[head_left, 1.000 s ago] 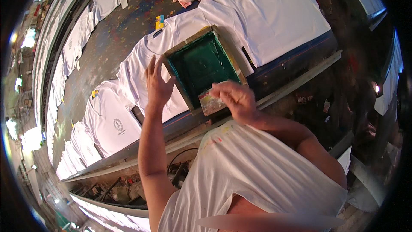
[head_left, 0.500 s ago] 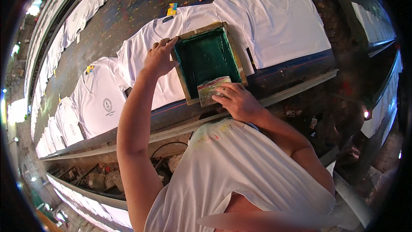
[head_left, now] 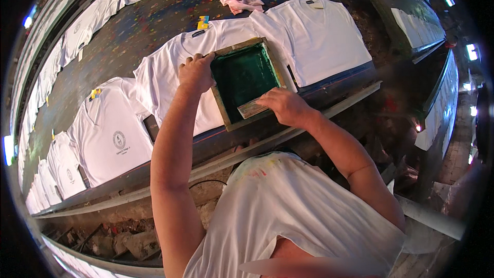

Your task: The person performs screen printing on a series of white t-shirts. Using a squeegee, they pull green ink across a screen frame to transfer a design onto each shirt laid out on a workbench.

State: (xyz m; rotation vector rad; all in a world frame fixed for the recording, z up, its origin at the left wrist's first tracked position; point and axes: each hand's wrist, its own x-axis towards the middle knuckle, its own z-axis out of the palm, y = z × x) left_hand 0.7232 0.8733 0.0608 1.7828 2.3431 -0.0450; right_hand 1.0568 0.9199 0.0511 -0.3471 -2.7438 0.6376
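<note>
The worktop (head_left: pixel 149 25) is long and dark with specks of paint, and its front edge runs just under the wooden frame (head_left: pixel 238 47). The frame lies on a white shirt (head_left: pixel 167 80), with its bottom left corner out over that front edge. Behind the shirt, the speckled top stretches back to a far row of shirts (head_left: pixel 85 28). There is one frame, one flat scraper (head_left: pixel 251 109) and two hands. The left hand (head_left: pixel 195 72) is curled tight on the frame's top left corner. The right hand (head_left: pixel 288 107) is pinching the scraper, which sits inside the frame by its bottom side, near the dark green ink (head_left: pixel 239 80). One plain shirt (head_left: pixel 321 41) is right beside the frame, and two shirts with round prints (head_left: pixel 95 139) show well on the left; more are too small to count. One pink cloth (head_left: pixel 242 2) lies behind. A metal rail (head_left: pixel 329 109) runs along the front, between the worktop and the person's body.
</note>
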